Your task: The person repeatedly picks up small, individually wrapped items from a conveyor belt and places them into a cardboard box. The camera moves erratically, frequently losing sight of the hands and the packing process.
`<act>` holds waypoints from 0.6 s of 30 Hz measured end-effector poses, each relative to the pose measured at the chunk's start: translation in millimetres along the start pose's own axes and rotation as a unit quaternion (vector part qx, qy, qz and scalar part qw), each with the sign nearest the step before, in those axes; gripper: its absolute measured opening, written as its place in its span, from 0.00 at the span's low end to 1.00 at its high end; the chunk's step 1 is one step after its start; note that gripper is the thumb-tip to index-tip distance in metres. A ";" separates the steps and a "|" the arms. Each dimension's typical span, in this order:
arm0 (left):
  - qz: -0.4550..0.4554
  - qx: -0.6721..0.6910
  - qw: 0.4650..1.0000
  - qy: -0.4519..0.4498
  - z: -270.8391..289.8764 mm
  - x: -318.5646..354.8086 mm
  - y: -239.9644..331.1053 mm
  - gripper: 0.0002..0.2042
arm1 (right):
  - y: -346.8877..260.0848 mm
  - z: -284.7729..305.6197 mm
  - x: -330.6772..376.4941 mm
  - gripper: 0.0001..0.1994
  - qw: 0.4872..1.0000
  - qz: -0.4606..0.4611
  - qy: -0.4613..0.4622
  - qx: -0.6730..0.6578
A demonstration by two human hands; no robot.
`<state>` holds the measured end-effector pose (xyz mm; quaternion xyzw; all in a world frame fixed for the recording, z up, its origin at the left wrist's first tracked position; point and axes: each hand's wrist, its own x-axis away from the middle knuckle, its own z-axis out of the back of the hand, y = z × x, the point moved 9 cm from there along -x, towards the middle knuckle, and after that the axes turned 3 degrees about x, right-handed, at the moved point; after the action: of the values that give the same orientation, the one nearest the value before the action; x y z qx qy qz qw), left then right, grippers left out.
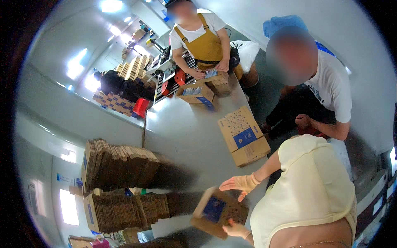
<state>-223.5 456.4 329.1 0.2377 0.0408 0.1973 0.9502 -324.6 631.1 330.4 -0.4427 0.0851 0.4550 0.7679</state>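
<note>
A brown cardboard box (235, 211) with a dark blue panel is tilted between my hands at the lower middle, slightly blurred. My left hand (235, 230) grips its near lower edge, with the thumb against the board. Just over the box's upper corner is my right hand (240, 184), its fingers stretched out and apart. A beige fingerless covering wraps that wrist and palm. Whether the right fingertips touch the cardboard, I cannot tell. Beyond my right hand, another brown carton (231, 126) with a blue panel lies on the grey table (182, 132).
Two tall stacks of flattened cartons, one farther (120, 165) and one nearer (124, 213), stand at the left. At the far end, a person in a mustard apron (213, 39) handles a filled box beside another open box (196, 94). A person in white (337, 91) sits at the right.
</note>
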 end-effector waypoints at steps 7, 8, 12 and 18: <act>0.188 0.608 0.771 0.010 -22.5 6.6 2.2 0.22 | -26.2 -67.3 61.5 0.16 0.870 0.201 -0.424 0.151; 0.193 0.591 0.783 0.026 -21.0 6.5 -5.5 0.22 | -31.5 -81.4 57.4 0.14 0.861 0.211 -0.429 0.171; 0.249 0.516 0.811 0.113 -13.2 24.8 -40.7 0.22 | -60.1 -111.1 55.4 0.08 0.799 0.275 -0.483 0.232; 0.301 0.199 0.920 0.152 -44.2 51.9 -69.3 0.21 | -52.2 -164.8 56.2 0.09 0.874 0.068 -0.470 0.102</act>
<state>-158.8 440.0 258.4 0.3899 0.1496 0.4959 0.7613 -207.2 531.2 234.0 -0.0885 -0.2101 0.6491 0.7257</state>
